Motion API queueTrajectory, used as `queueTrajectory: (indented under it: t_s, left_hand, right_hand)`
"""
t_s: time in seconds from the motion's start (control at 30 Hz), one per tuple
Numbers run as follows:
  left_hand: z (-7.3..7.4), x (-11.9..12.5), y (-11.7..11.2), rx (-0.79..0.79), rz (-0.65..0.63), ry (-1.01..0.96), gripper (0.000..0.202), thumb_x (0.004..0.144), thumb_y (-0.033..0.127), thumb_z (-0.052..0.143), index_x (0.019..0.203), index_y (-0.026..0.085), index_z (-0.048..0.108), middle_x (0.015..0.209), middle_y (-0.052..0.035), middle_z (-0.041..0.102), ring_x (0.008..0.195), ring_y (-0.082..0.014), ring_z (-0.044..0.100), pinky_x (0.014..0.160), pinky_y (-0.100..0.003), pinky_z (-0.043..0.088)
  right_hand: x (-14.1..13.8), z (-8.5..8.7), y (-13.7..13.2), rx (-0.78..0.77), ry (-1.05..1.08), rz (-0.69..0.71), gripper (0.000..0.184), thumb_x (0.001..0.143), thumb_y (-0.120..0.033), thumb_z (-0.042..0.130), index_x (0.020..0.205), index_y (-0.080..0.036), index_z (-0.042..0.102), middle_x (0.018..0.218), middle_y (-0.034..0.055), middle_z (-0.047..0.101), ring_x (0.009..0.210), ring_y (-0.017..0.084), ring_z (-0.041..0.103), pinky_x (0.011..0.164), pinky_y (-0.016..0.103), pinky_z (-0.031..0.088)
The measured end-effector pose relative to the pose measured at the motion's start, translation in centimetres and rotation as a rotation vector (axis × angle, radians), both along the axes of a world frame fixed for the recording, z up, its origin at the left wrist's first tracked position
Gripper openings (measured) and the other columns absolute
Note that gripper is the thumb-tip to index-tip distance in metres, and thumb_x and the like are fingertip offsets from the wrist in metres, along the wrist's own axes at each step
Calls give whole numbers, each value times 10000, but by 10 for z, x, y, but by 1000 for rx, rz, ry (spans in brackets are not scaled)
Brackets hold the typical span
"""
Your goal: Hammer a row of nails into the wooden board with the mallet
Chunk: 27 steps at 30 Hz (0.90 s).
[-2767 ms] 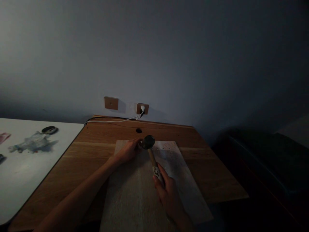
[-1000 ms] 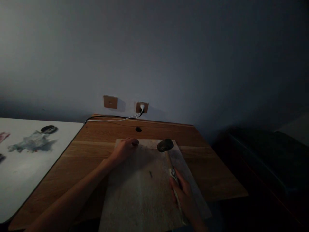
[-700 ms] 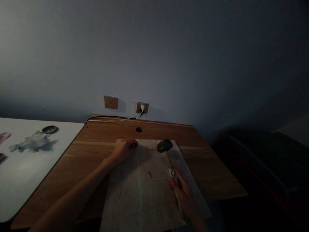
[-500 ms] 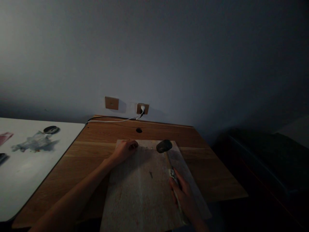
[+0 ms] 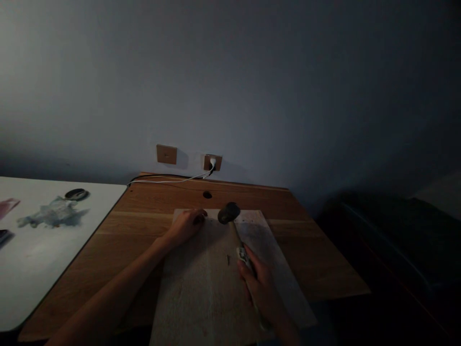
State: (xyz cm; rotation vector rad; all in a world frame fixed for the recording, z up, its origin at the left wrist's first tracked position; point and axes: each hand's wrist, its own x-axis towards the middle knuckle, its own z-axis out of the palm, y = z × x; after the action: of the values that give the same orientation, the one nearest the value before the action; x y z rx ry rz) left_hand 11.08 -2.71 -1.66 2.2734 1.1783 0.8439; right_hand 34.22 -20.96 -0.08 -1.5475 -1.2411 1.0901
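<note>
My right hand (image 5: 260,278) is wrapped round the handle of a mallet (image 5: 229,213) with a dark, rounded head. That head is over the far part of a pale wooden board (image 5: 194,298), just right of my left hand (image 5: 190,223). My left hand rests at the board's far left corner with its fingers curled together; whatever they pinch is hidden. A small thin piece, perhaps a nail (image 5: 228,260), lies loose on the board left of my right hand. Several tiny dark spots show along the board's far edge, partly covered by the mallet head.
Beneath the board is a brown wooden table (image 5: 137,226) with a round hole (image 5: 207,194). A white table (image 5: 39,259) at left bears a crumpled plastic bag (image 5: 54,211) and a dark round object (image 5: 76,193). Cables run to a wall socket (image 5: 213,162).
The mallet and my right hand have moved left, bringing the head closer to my left hand. My left hand stays in place.
</note>
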Motion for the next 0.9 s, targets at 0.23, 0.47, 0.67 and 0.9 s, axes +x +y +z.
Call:
queueTrajectory:
  t_s: [0.23,0.47,0.67,0.9]
  left_hand:
    - [-7,0,1,-80,3,-60,559,742,63,587,1274,231,598,944,-12,780,851,-191,734,771,-271,551]
    - [-9,-1,2,-30,52,-25,620,709,13,575,1297,207,602,946,-41,780,878,-222,739,770,-281,541]
    - [-9,1,1,-36,36,-30,604,722,20,586,1297,204,599,912,-32,770,840,-213,729,749,-268,532]
    - [6,-1,-8,291,16,119,455,803,95,633,1249,183,614,1191,-128,657,1112,-274,614,937,-395,509]
  right_hand:
    - [-28,7,16,64,-117,72,600,948,-503,558,1455,-181,564,601,-28,545,517,162,542,490,245,470]
    - [-33,12,16,94,-226,160,540,971,-392,513,1454,-155,564,1060,95,727,940,237,676,912,361,521]
    - [-34,12,14,69,-186,123,557,959,-417,538,1457,-169,567,872,53,702,752,207,646,719,310,537]
    - [-18,1,8,49,-107,23,621,951,-522,550,1449,-152,559,622,-36,526,467,122,458,443,224,405]
